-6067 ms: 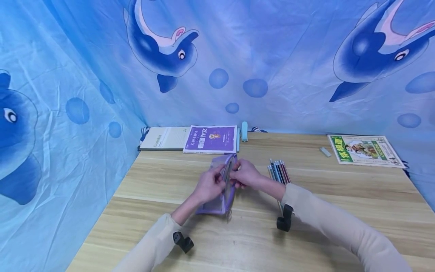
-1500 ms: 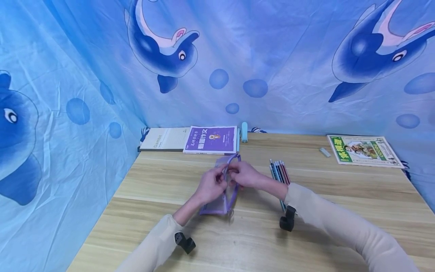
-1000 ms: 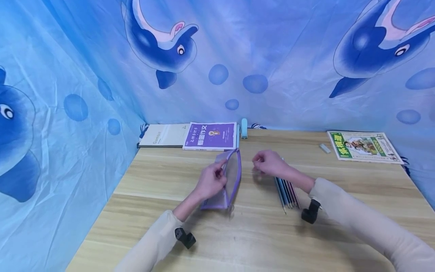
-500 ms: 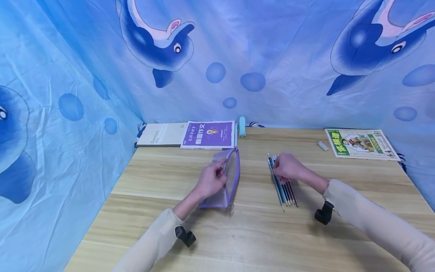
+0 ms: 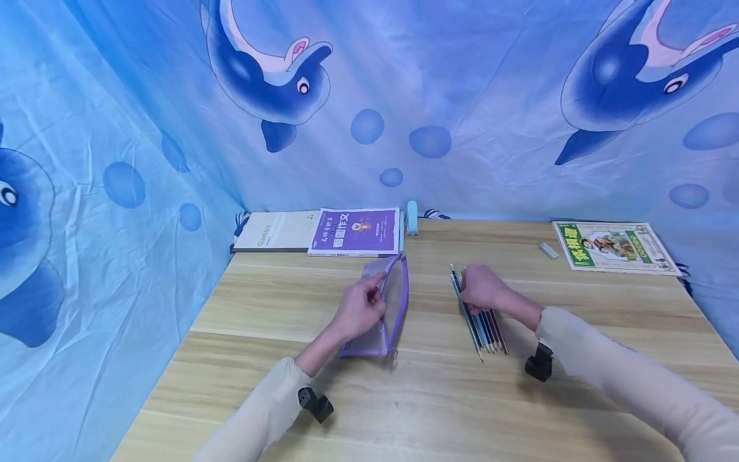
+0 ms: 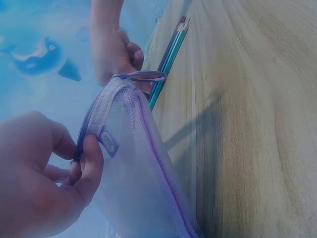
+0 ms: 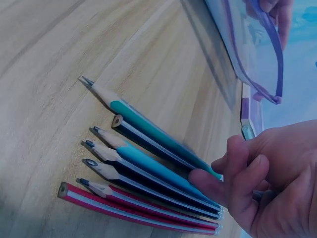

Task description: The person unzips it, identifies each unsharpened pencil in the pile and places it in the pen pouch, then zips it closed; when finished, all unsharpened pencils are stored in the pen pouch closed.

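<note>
"Gambit" on the beige notebook [image 5: 276, 230]

On the worktop [image 5: 606, 333] the mesh pouch [image 5: 388, 308] stands left of the row of pencils [image 5: 485, 324] — the two well apart. The left hand [image 5: 359, 309] is at the pouch's left side, the right hand [image 5: 480, 289] on the pencils' far ends. Behind the pouch, along the back edge, lie two books [image 5: 323, 231] side by side; a magazine [image 5: 614, 247] lies far right, an eraser [image 5: 548, 250] just left of it.
</note>
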A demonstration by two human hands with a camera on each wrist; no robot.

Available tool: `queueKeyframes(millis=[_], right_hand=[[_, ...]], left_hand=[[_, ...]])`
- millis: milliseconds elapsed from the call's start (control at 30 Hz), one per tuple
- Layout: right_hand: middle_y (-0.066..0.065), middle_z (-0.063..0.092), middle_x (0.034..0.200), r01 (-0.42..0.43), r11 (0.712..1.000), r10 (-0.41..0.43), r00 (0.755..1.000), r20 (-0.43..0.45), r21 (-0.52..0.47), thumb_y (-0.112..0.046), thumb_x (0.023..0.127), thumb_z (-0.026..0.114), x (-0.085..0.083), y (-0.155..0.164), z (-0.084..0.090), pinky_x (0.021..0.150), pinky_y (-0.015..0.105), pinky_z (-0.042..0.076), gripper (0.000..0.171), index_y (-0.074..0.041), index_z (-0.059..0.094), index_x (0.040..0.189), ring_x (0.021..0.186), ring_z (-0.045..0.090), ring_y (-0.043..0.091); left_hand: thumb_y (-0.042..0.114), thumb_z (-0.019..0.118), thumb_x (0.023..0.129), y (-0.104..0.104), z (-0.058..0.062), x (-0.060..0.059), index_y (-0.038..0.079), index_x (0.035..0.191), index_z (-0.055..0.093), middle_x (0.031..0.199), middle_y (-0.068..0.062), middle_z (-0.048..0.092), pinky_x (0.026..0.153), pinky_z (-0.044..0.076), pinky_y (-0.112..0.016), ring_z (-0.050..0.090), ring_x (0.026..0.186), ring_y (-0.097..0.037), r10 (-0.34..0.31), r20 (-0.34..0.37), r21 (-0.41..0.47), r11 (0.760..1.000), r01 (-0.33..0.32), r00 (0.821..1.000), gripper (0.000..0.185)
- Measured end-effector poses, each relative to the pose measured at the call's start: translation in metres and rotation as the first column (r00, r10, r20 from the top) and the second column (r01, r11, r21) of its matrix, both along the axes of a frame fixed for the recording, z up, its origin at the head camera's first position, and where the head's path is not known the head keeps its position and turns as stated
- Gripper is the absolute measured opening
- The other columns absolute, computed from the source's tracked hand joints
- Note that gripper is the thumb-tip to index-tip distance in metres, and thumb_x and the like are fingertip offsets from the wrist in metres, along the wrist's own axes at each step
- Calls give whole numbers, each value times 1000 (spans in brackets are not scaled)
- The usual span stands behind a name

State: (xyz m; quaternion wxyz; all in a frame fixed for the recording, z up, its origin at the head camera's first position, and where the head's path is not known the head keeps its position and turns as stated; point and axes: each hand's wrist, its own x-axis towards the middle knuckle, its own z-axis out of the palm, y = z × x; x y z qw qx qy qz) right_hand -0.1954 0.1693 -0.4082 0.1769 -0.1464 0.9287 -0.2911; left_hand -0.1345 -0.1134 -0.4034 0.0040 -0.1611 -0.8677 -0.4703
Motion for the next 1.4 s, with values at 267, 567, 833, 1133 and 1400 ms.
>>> queueKeyframes(millis=[267, 567, 833, 1133, 1400], right_hand=[[9, 59, 59, -5, 996, 6, 1000, -8, 91, 7, 85, 56, -2, -6, 1, 40, 21, 48, 13, -2, 53, 77, 44, 60, 15], [5, 57, 49, -14, 988, 21, 999, -44, 152, 5, 84, 57, -6, -13, -3, 40, 20, 47, 20, -4, 52, 67, 43, 60, 15], [5, 57, 52, -11, 997, 6, 998, 64, 75, -1, 81, 64, -9, -7, 5, 40, 19, 41, 17, -5, 54, 68, 41, 49, 11], [10, 60, 59, 36, 985, -16, 993, 120, -169, -2, 87, 63, -6, -12, 23, 39, 21, 39, 15, 1, 50, 93, 43, 49, 13], [22, 68, 75, 138, 918, -48, 970, 240, -371, -5, 89, 64, 3, -32, 30, 41, 25, 39, 24, 1, 51, 109, 45, 50, 15]], left_hand=[[-12, 61, 78, 1, 2, 0, -13, 139, 47, 80, -6, 56, 53, 50, -22, 52, 68, -14, 4, -28, -17, 1000, -5, 1000, 63], [-11, 62, 79, 1, 2, 1, -13, 140, 47, 80, -4, 56, 53, 50, -22, 52, 68, -14, 13, -12, -18, 1000, -13, 1000, 63], [-11, 62, 79, 1, 2, 2, -12, 141, 47, 78, -2, 55, 52, 48, -22, 51, 67, -13, 21, 11, -18, 1000, -20, 1000, 64], [-10, 62, 79, -1, 1, 2, -11, 141, 47, 78, -2, 55, 52, 48, -22, 51, 67, -13, 26, 12, -16, 1000, -26, 1000, 64], [-10, 62, 79, -1, 2, 2, -11, 141, 47, 79, -3, 56, 53, 49, -22, 52, 67, -13, 32, -4, -29, 999, -33, 999, 64]])
